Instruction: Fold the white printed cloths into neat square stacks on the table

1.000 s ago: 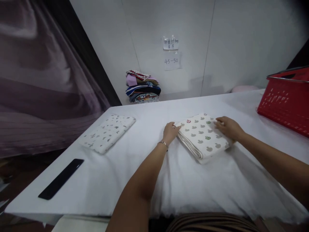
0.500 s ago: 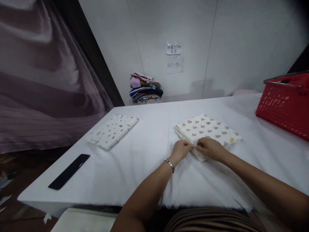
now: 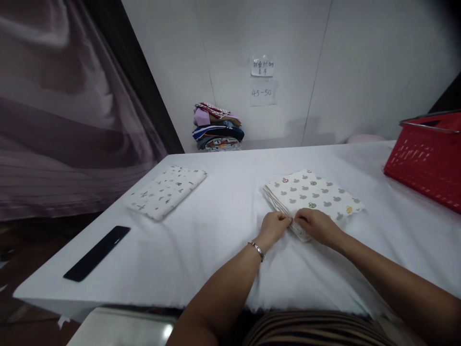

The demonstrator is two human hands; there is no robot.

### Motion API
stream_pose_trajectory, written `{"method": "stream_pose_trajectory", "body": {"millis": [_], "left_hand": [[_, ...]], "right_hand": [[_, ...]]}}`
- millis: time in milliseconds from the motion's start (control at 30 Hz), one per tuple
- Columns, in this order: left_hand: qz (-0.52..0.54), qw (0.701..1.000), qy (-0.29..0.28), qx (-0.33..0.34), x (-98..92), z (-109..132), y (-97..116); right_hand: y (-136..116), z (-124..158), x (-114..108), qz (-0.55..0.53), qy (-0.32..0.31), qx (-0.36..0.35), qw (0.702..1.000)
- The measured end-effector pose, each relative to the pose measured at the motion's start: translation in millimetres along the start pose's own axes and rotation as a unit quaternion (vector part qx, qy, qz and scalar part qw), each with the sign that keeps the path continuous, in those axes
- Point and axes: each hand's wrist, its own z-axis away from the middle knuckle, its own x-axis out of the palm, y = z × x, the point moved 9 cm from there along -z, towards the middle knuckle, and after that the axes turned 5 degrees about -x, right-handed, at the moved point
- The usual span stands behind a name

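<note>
A folded white cloth with grey duck shapes lies on the white table, right of the middle. Both my hands meet at its near corner. My left hand, with a bracelet at the wrist, pinches the layered edge of the cloth. My right hand rests curled on the same corner, fingers closed on the fabric. A second folded white cloth with small dark prints lies apart at the table's left.
A black flat bar lies near the table's left front corner. A red basket stands at the right edge. A stack of folded coloured clothes sits against the back wall, under two paper notes. A purple curtain hangs at left.
A second ago my hands lay on the far corners of the duck cloth; they came to its near corner and have stayed there, gripping the edge. The cloth itself has barely shifted.
</note>
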Motion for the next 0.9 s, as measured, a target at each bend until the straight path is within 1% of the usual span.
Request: {"method": "stream_pose_trajectory", "body": {"millis": [100, 200, 300, 400, 533, 700, 800, 900], "left_hand": [[0.001, 1.0, -0.003, 0.0, 0.3, -0.1, -0.8], [0.003, 1.0, -0.004, -0.001, 0.9, -0.9, -2.2], [0.009, 1.0, 0.004, -0.008, 0.2, -2.4, -4.3], [0.02, 1.0, 0.008, -0.009, -0.5, -3.1, -4.5], [0.029, 1.0, -0.004, 0.0, 0.8, -2.2, -2.2], [0.041, 0.999, -0.005, 0.004, 0.1, -3.1, -1.7], [0.055, 0.998, -0.003, -0.011, -0.8, -5.2, -3.1], [0.096, 0.994, -0.002, -0.045, -2.8, -7.7, -6.1]], "right_hand": [[0.2, 2.4, 3.4, 0.016, -0.017, 0.02, 1.0], [0.5, 4.2, 2.3, 0.064, -0.015, 0.041, 0.997], [-2.8, 3.6, 1.5, 0.12, -0.012, 0.037, 0.992], [-6.6, 1.2, 2.7, 0.141, -0.018, 0.029, 0.989], [-8.3, 0.5, 2.4, 0.124, -0.019, 0.027, 0.992], [-10.7, 4.8, 0.4, 0.088, 0.017, -0.018, 0.996], [-10.7, 6.7, 4.9, 0.073, 0.01, -0.036, 0.997], [-11.0, 7.7, 4.4, 0.068, 0.017, -0.036, 0.997]]}}
